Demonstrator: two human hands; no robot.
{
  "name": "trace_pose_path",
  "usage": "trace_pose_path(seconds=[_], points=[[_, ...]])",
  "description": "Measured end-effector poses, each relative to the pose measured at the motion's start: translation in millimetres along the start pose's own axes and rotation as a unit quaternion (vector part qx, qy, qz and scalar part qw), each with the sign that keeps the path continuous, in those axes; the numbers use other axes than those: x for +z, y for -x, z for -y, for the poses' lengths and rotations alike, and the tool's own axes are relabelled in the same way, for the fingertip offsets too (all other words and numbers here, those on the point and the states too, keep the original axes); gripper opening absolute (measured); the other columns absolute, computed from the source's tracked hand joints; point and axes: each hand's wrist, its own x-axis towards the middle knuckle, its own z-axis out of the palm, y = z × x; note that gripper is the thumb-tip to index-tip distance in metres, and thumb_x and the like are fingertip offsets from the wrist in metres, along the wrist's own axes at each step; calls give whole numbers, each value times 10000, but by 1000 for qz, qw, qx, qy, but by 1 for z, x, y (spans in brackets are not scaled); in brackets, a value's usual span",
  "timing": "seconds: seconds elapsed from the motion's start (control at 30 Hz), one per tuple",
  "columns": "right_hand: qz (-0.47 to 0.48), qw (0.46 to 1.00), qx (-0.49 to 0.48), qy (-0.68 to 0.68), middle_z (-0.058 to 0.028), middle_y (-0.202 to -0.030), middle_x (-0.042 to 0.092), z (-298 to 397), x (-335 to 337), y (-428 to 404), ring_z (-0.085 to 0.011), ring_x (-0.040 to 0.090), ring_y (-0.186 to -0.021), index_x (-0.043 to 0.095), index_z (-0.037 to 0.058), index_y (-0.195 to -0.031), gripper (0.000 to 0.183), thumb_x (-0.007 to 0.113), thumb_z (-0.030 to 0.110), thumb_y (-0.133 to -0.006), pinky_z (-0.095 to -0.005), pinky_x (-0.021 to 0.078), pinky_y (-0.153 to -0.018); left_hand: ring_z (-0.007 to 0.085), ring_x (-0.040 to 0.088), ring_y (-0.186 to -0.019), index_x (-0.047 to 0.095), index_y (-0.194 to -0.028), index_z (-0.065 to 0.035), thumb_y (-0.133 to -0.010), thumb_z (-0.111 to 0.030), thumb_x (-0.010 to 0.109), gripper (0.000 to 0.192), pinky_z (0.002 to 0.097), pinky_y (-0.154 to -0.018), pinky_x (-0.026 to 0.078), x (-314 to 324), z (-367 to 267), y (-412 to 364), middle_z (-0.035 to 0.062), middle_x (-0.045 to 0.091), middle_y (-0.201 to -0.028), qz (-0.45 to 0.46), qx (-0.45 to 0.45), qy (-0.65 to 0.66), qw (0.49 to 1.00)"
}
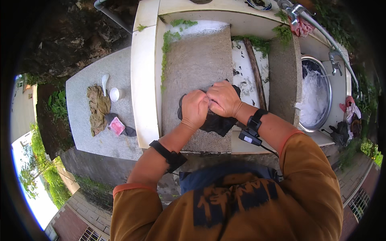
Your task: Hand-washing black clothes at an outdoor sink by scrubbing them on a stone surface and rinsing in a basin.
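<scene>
A wet black cloth [221, 125] lies bunched on the rough stone washing slab [197, 57], below and around both hands. My left hand [194, 107] is closed in a fist on it. My right hand [224, 98] meets the left at the knuckles, its fingers also curled over the cloth. The folds between the two fists are mostly hidden. White suds lie at the far end of the slab.
Left, on a grey ledge [84, 78], are a brown cloth [98, 110], a white spoon [105, 84], a white cup [115, 94] and a pink soap bar [117, 126]. A wooden stick [254, 72] lies right of the slab; beyond stands a metal basin [330, 102] of sudsy water under taps [334, 63].
</scene>
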Motion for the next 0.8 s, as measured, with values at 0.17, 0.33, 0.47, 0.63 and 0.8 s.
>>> trace_pose_path(seconds=[0.17,0.33,0.47,0.63,0.8], points=[[4,970,244,14,-184,-686,585,25,13,-21,-391,549,-710,576,29,-638,362,447,353,-735,-460,429,-658,268,514,-805,550,-868,-17,-858,-268,422,281,346,-746,394,-11,21,0,137,544,-838,-29,-269,105,957],[-109,901,390,-154,-235,-854,618,27,-22,16,-342,601,-806,667,41,-827,460,406,414,-769,-386,458,-747,185,458,-1039,476,-1115,-51,-896,-383,446,399,329,-950,337,-19,-67,-16,61,498,-1086,-120,-357,333,864],[-228,599,479,-600,-151,-864,630,71,-108,41,-282,604,-759,579,23,-940,397,402,357,-817,-387,449,-686,199,442,-1101,348,-1259,-43,-911,-364,438,482,336,-959,339,-20,-117,-6,92,453,-1189,-97,-285,341,890],[-300,474,378,-737,-124,-1016,624,60,-189,100,-239,590,-901,585,28,-1032,463,378,401,-853,-347,447,-837,201,471,-1133,360,-1290,-65,-898,-294,518,480,340,-958,360,45,-189,-18,115,461,-1265,15,-336,450,827],[-386,475,331,-718,-131,-1121,586,11,-263,199,-265,554,-1022,569,49,-1116,480,332,409,-905,-391,437,-891,193,573,-999,465,-1181,-5,-881,-222,555,381,331,-891,446,121,-313,-87,90,564,-1133,-3,-284,418,863]])
